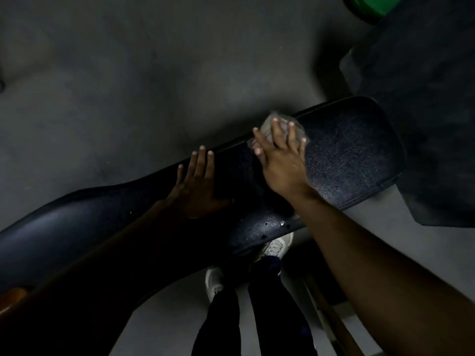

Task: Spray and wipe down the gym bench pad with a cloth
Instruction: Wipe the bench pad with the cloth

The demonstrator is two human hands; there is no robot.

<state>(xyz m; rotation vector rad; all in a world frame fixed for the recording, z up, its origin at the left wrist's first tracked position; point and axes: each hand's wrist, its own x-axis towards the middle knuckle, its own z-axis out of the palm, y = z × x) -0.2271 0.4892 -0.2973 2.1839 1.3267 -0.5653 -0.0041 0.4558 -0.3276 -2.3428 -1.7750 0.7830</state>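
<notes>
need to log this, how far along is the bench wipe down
Spraying looks done: droplets speckle the bench pad and no bottle is in view. Wiping is in hand: the right hand presses the cloth flat near the far edge while the left hand braces. The speckled end remains.

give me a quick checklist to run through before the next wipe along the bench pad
1. Cloth under right hand, fingers spread flat on it: ok.
2. Cloth on the pad, not over the far edge: ok, though close to it.
3. Left hand flat on the pad, bracing: ok.
4. Pad wet from spray: droplets near the front edge, ok.
5. Spray bottle within reach: cannot tell, not in view.
</notes>
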